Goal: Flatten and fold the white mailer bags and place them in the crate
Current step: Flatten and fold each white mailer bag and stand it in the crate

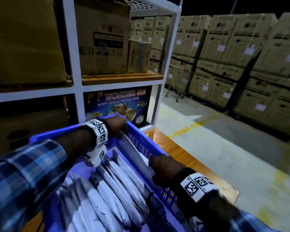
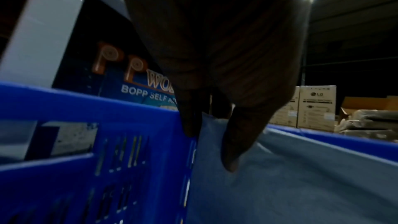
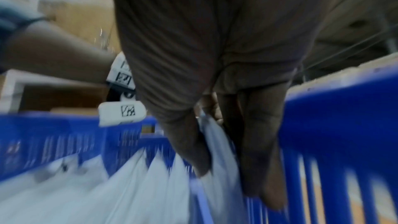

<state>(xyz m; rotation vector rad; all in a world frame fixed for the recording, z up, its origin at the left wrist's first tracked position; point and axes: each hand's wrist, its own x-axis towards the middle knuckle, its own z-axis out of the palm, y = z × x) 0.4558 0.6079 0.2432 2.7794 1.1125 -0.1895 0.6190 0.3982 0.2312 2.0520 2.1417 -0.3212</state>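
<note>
A blue slotted crate (image 1: 141, 144) holds several folded white mailer bags (image 1: 110, 186) standing on edge. One more folded mailer bag (image 1: 134, 154) stands against the crate's right wall. My left hand (image 1: 119, 126) pinches its far top end at the crate's far corner. My right hand (image 1: 164, 166) pinches its near top end. In the left wrist view the left hand (image 2: 211, 147) has its thumb in front of the bag (image 2: 290, 185) and fingers behind it, beside the crate wall (image 2: 64, 185). In the blurred right wrist view the right hand (image 3: 232, 181) grips the bag (image 3: 217, 151) inside the crate (image 3: 336, 117).
The crate sits on a wooden tabletop (image 1: 182, 158). Behind it a white metal rack (image 1: 77, 91) holds cardboard boxes and a tape carton (image 1: 117, 106). Stacked cartons (image 1: 233, 56) line the far right across a concrete floor (image 1: 224, 139) with yellow lines.
</note>
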